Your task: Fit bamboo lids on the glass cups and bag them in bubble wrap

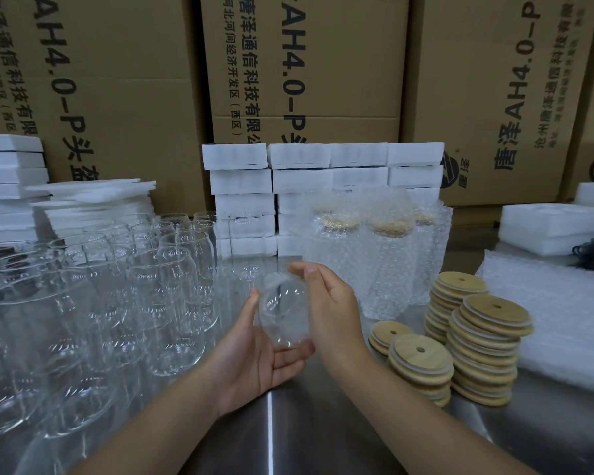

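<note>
A clear glass cup (283, 311) is held in the air between both hands above the steel table. My left hand (259, 354) cradles it from below and the left, thumb up along its side. My right hand (326, 303) touches its right side with nearly straight fingers reaching over the top. Several stacks of round bamboo lids (484, 341), each with a small hole, stand at the right. Several cups with lids, bagged in bubble wrap (381, 255), stand behind the hands. Many bare glass cups (117, 286) crowd the left.
Bubble wrap bags (556, 310) lie flat at the far right. White foam blocks (299, 193) are stacked at the back and left, with large cardboard boxes (306, 63) behind them. Bare steel tabletop (288, 433) shows between my forearms.
</note>
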